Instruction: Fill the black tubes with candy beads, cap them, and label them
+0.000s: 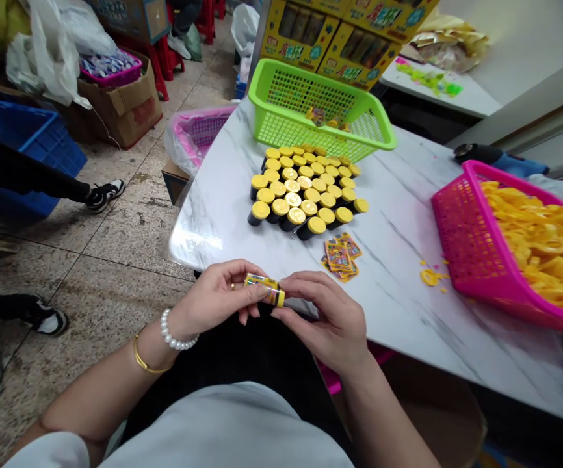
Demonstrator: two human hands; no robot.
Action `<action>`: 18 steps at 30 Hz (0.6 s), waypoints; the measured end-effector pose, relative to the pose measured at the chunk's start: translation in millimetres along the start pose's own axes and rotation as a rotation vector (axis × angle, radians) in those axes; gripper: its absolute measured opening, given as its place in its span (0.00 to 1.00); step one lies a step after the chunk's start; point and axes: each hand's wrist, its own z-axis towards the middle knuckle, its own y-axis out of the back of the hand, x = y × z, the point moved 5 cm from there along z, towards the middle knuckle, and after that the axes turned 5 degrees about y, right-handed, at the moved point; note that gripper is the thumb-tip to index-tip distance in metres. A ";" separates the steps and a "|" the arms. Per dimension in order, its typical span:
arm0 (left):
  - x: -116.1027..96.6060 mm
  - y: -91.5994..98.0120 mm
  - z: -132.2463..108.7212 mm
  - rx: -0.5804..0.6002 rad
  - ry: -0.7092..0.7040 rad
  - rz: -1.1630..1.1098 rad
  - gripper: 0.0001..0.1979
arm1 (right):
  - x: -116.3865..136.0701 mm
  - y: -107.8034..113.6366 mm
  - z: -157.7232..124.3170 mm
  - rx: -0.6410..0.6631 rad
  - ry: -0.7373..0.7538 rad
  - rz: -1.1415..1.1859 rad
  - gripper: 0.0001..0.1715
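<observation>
My left hand and my right hand meet just off the near edge of the marble table, both closed on one small tube with a yellow cap and a printed label. The left fingers pinch its left end, the right fingers its capped right end. A pearl bracelet and a gold bangle sit on my left wrist. Beyond the hands, several black tubes with yellow caps stand packed in a block on the table. A little pile of printed stickers lies just right of the hands.
A green basket stands behind the block of tubes. A pink basket full of yellow plastic rings lies at the right, with loose yellow bits beside it. Another person's legs and shoes are on the floor at the left, among boxes and crates.
</observation>
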 end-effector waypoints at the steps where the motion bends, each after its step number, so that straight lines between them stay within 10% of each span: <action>1: 0.5 0.6 -0.7 0.002 0.001 -0.005 0.16 | 0.2 0.3 -0.7 0.005 -0.013 0.012 0.15; 7: -0.8 -4.7 -5.2 -0.035 -0.139 0.078 0.12 | -3.3 -1.7 -6.4 -0.023 -0.128 0.102 0.14; 11: -4.8 -7.5 -3.3 -0.035 -0.255 0.243 0.12 | -20.9 -12.3 -12.5 -0.101 -0.457 0.392 0.13; 18: -1.4 -1.3 -0.4 0.035 -0.084 0.071 0.22 | -29.8 -14.0 -16.0 -0.098 -0.571 0.571 0.18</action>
